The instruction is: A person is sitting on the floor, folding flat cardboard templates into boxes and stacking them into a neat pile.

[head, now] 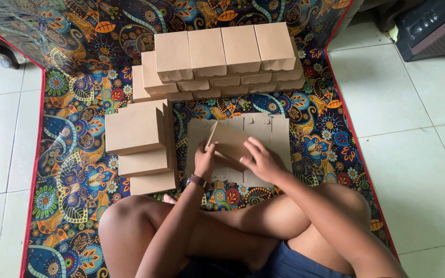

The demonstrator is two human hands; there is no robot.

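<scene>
dark box point(433, 25) cut by top-right edge, flat cardboard sheet point(263, 134) partly hidden under hands

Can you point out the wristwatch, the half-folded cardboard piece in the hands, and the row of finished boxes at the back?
wristwatch point(197, 180): head view, on its strap at the wrist.
half-folded cardboard piece point(231, 141): head view, on its raised panel.
row of finished boxes point(224, 50): head view, on a middle box's top.

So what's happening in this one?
A person sits cross-legged on a patterned mat, folding a brown cardboard piece with both hands: left hand at its left edge, right hand on its lower right. It sits over a stack of flat blanks. Folded boxes are stacked in rows ahead, more boxes to the left.
</scene>
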